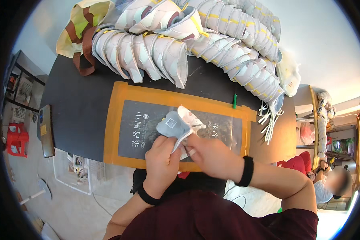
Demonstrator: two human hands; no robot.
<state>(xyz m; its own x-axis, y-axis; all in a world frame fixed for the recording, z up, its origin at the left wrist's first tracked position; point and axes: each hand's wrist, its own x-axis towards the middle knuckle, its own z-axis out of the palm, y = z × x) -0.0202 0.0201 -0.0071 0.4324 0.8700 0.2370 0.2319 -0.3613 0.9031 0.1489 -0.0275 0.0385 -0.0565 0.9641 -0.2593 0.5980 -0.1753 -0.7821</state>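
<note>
Over a mat taped down with orange tape, I hold a shoe upper with grey lining and a pale outer side. My left hand is closed around its near left edge. At its right side my right hand is closed, fingers pinched at the edge; a pale strip shows by the fingertips, too small to name surely. Beyond the mat lie long stacks of nested shoe uppers, pale with yellow tabs. White laces hang from the right stack's end.
A green-handled tool lies at the mat's far right. A phone rests on the table's left edge, near a cream bag with brown straps. Below left stand a white crate and a red stool. Another person sits far right.
</note>
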